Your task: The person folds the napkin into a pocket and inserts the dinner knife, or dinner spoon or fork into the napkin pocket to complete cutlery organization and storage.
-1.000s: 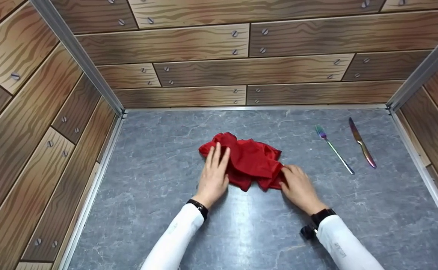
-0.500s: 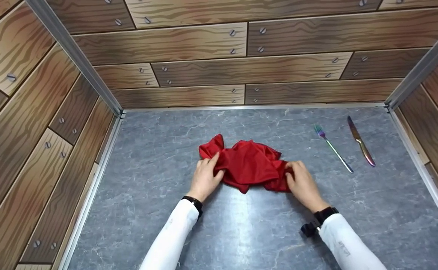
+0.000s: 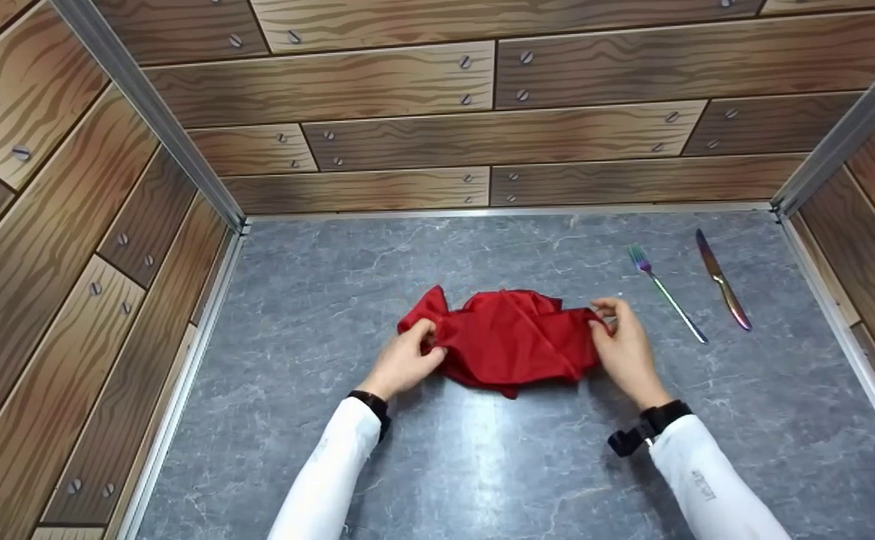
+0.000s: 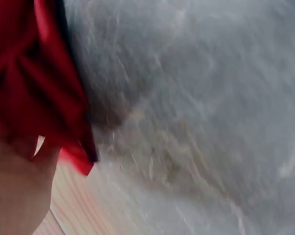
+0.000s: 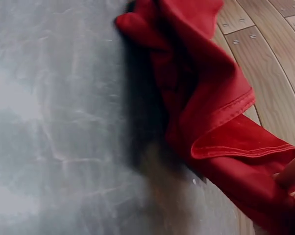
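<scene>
A crumpled red cloth (image 3: 512, 337) with stitched hems spans the gap between both hands in the head view. My left hand (image 3: 401, 361) pinches its left side, and a loose corner pokes up beyond the fingers. At the opposite end, my right hand (image 3: 627, 352) pinches an edge between thumb and fingers. In the left wrist view the cloth (image 4: 39, 83) hangs in folds from the hand (image 4: 20, 186). The right wrist view shows folded layers of cloth (image 5: 211, 112), partly lifted off the surface, with fingertips (image 5: 290, 174) at the right edge.
To the right of the cloth, a rainbow-coloured fork (image 3: 666, 296) and a matching knife (image 3: 723, 281) lie on the grey marbled surface (image 3: 317, 300). Wood-patterned walls (image 3: 400, 142) with metal edging enclose the back and both sides.
The left hand has gone from lying flat on the cloth to pinching it. The right hand has moved right and away from me, drawing its edge out, so the cloth is stretched wider.
</scene>
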The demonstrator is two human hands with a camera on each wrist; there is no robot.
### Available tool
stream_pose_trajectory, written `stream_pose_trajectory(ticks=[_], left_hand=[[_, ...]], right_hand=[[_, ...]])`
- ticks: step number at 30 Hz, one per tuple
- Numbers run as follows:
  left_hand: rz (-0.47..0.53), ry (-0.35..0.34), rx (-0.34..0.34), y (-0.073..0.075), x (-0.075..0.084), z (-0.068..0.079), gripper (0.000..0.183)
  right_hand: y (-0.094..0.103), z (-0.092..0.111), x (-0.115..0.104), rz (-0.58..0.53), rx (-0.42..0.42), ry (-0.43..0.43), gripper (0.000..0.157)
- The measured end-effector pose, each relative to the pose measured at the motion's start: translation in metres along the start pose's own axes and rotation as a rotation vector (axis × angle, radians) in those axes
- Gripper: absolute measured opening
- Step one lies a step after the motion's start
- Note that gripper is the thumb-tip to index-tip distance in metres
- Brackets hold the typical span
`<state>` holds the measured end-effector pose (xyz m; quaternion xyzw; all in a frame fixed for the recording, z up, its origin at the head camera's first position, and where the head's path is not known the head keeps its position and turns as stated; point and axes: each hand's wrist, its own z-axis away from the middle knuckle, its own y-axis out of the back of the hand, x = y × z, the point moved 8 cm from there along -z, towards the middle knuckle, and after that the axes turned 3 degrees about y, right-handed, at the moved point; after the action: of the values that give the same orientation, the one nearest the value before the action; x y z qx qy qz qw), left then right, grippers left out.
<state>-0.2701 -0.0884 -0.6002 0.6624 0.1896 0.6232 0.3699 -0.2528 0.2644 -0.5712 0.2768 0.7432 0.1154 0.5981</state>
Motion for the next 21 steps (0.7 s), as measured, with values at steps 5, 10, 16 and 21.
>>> stream_pose_trajectory(ticks=[5,10,16,21], left_hand=[[0.025,0.066,-0.125,-0.004,0.002,0.002,0.051],[-0.015,-0.018,-0.119,-0.005,0.020,-0.003,0.024],[0.104,0.083,-0.089,-0.006,0.023,-0.007,0.034],[0.114,0.205,-0.145,-0.010,0.021,-0.005,0.039]], right_hand=[[0.003,-0.002,-0.006,0.007,0.020,0.027,0.016],[0.000,-0.002,-0.012,-0.017,0.002,0.042,0.012],[0.000,-0.004,-0.016,0.001,-0.018,0.026,0.018],[0.001,-0.005,-0.019,0.030,-0.048,0.008,0.019]])
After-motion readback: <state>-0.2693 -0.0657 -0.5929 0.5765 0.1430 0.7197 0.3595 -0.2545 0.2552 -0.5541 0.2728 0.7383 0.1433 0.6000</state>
